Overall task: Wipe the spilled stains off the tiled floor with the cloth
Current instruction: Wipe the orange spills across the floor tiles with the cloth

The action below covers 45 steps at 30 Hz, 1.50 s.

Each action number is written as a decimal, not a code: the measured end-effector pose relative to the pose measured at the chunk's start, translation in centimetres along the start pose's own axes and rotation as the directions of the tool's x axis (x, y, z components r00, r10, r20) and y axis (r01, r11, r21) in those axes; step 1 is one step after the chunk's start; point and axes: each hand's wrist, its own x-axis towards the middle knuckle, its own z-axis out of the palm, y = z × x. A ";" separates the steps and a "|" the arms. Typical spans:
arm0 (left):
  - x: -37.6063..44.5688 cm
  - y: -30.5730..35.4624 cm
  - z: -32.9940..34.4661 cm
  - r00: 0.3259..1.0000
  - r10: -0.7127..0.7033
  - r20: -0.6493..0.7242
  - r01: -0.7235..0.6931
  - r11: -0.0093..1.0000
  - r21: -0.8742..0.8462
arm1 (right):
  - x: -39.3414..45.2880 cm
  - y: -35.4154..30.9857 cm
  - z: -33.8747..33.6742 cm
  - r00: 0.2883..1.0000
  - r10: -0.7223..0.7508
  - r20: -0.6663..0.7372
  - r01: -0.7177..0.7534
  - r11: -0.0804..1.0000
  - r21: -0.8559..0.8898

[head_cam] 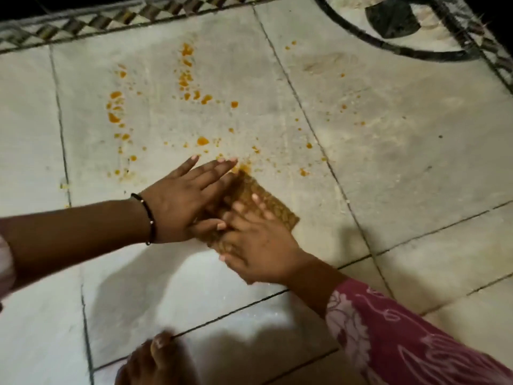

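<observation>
1. A brown folded cloth point(259, 202) lies flat on the pale tiled floor point(388, 168), near the middle of the view, on the large tile that carries most of the spill.
2. The left hand point(183, 201) reaches in from the left and lies palm down over the cloth's left part; its fingers point(219, 169) are straight and slightly spread, the tips reaching past the cloth's far corner.
3. The right hand point(258, 248) comes in from the lower right and presses on the cloth's near part, fingers straight and a little apart, touching the left hand's thumb side.
4. Neither hand curls around the cloth; both lie flat on it.
5. Orange stains point(186, 76) dot the tile beyond the hands, in two rough streaks at upper left and in scattered drops toward the right; one smear sits just at the cloth's far corner.
6. A dark beaded bracelet point(147, 218) circles the left wrist, and a pink patterned sleeve point(402, 337) covers the right forearm.
7. A bare foot point(155, 359) rests on the floor at the bottom edge.
8. A patterned border strip point(111, 23) runs along the top left.
</observation>
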 end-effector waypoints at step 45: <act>-7.0 2.4 8.1 0.951 -0.306 -0.030 0.297 0.940 -0.170 | -7.3 -4.2 2.9 0.803 0.590 -0.091 -0.593 0.805 -0.012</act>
